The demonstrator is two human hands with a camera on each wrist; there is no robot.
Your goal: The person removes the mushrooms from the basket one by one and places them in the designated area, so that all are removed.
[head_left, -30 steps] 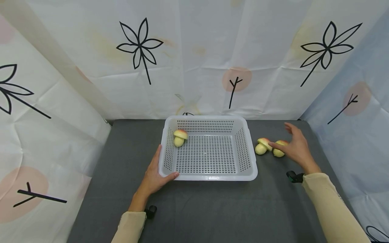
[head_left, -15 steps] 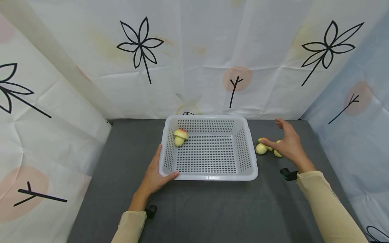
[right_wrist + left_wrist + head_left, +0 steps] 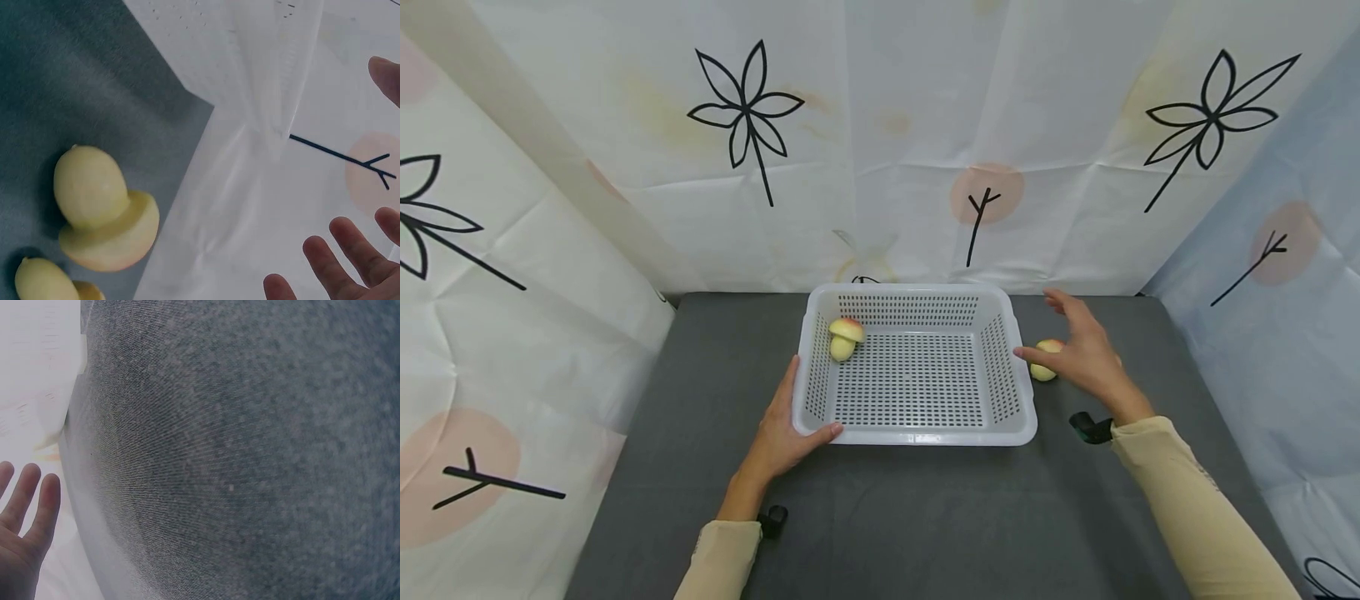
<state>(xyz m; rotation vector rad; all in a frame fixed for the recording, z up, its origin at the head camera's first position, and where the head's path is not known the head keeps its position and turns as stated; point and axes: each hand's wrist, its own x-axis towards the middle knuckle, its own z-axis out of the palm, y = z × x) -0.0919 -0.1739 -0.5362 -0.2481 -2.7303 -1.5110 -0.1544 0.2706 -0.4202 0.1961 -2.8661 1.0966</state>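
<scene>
A white perforated plastic basket stands on the grey table, a toy mushroom with a yellow stem and reddish cap in its left back part. At the basket's front left corner my left hand rests with fingers along the left wall and thumb by the front rim; the left wrist view shows straight fingers. My right hand hovers beside the right rim, fingers spread, holding nothing. Beneath it a second mushroom is partly covered. Two mushrooms, one larger and one at the corner, lie on the table in the right wrist view.
The grey table is bordered by white cloth walls with printed black plants at the back and both sides. A dark cable shows behind the basket.
My right hand has moved left, from above the two mushrooms towards the basket's right rim, covering one of them in the head view. The left hand and basket have stayed in place.
</scene>
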